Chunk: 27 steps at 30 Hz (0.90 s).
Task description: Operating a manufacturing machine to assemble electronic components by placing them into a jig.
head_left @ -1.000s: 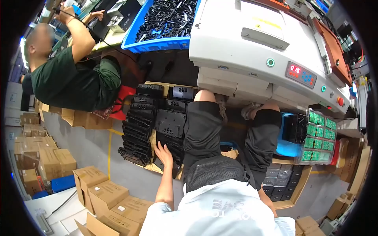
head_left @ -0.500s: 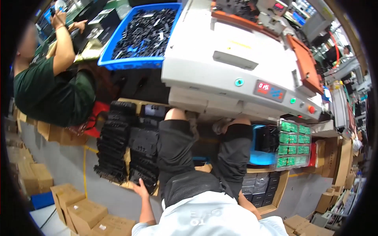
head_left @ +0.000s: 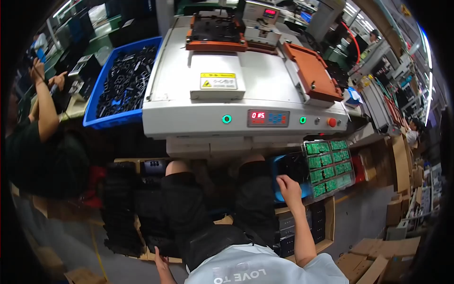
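My right hand (head_left: 289, 188) reaches forward over my right thigh to the rim of a blue bin (head_left: 302, 191) under the machine, its fingers spread and nothing visible in them. Just right of it lies a tray of green circuit boards (head_left: 331, 165). My left hand (head_left: 160, 257) is low at the bottom edge, fingers apart, resting by the stacks of black trays (head_left: 120, 208) left of my legs. In front of me stands a white machine (head_left: 189, 113) with green buttons and a red display.
A blue crate of black parts (head_left: 124, 85) sits left of the machine. Another person (head_left: 42, 146) in a dark shirt works at the left. Orange fixture plates (head_left: 312, 71) lie on the machine top. Cardboard boxes (head_left: 369, 253) are on the floor at the right.
My view has lifted toward the machine top. My right hand has come forward to the blue bin. My left hand has dropped lower beside the black trays.
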Tool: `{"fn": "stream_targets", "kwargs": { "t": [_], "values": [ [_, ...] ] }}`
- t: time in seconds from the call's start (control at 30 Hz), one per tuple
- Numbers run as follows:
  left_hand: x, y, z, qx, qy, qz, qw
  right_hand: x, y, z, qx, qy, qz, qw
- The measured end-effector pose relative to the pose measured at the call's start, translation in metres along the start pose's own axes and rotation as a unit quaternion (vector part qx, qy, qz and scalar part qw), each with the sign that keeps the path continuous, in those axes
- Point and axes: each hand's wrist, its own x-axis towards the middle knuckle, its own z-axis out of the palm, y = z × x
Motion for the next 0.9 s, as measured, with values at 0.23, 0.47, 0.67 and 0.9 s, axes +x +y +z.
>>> {"fn": "stream_targets", "kwargs": {
  "t": [0.23, 0.47, 0.67, 0.9],
  "values": [
    [-0.033, -0.012, 0.006, -0.059, -0.036, 0.106, 0.992, 0.046, -0.073, -0.026, 0.151, 0.209, -0.141, 0.956],
    [-0.069, 0.000, 0.025, -0.209, -0.049, 0.059, 0.975, 0.078, -0.084, -0.035, -0.040, 0.303, -0.208, 0.929],
    [-0.087, 0.016, 0.044, -0.327, -0.316, 0.009, 0.890, 0.104, -0.057, -0.009, -0.103, 0.346, -0.205, 0.910],
    [-0.173, 0.115, 0.193, -0.330, -0.604, -0.032, 0.725, 0.025, -0.166, -0.043, 0.165, 0.202, -0.210, 0.942]
  ]
}}
